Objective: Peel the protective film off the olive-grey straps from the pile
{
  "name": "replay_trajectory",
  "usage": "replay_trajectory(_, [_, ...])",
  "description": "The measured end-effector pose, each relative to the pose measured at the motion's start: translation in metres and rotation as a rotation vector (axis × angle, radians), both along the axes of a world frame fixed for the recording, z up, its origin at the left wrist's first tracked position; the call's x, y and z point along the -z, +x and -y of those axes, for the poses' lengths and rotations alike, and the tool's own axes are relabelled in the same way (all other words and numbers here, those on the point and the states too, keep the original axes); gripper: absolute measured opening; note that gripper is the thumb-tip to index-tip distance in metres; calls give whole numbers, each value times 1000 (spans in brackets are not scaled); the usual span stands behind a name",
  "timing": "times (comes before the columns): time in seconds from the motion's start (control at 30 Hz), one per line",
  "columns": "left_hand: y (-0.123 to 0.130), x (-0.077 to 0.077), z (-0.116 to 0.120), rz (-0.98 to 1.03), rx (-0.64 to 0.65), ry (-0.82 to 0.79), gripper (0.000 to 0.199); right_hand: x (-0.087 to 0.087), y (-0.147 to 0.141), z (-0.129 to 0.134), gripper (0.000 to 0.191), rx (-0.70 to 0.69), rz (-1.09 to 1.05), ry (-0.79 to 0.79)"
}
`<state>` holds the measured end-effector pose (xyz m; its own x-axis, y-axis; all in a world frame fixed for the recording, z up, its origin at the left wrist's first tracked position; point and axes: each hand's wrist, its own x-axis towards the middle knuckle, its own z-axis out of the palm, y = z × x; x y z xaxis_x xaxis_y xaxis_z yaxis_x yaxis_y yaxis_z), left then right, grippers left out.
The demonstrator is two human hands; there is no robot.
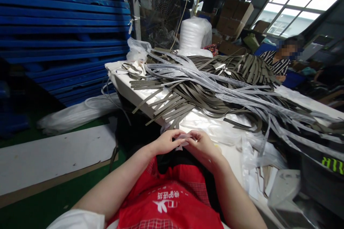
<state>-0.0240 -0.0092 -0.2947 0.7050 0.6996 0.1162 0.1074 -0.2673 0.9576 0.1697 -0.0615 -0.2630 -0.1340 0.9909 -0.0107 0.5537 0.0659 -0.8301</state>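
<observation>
My left hand (168, 141) and my right hand (200, 144) meet at the near edge of the white table (228, 154), above my lap. Between their fingertips both pinch a small piece of thin, clear plastic (182, 142). Just beyond my hands, a large pile of dark olive flat strips (199, 94) spreads over the table. Long strips in clear plastic sleeves (193, 73) lie across that pile. Crumpled clear plastic film (223, 128) lies at the near side of the pile.
Blue pallets (64, 18) are stacked at the left. A white board (59, 152) lies on the green floor. A white foam roll (192, 34) stands at the table's back. A person in a striped top (276, 62) sits at the far right. Cardboard pieces (264, 179) lie at the right.
</observation>
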Motion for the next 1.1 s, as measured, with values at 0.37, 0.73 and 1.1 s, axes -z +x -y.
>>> replay_trajectory(0.37, [-11, -6, -5, 5, -146, -20, 31, 1, 1, -1, 36, 40, 99, 102])
replay_trajectory(0.73, [-19, -23, 9, -27, 191, 194, 21, -5, -8, -1, 18, 8, 71, 134])
replay_trajectory(1.1, [-12, -19, 15, -11, 22, 195, 37, -11, -2, 4, 14, 119, -21, 137])
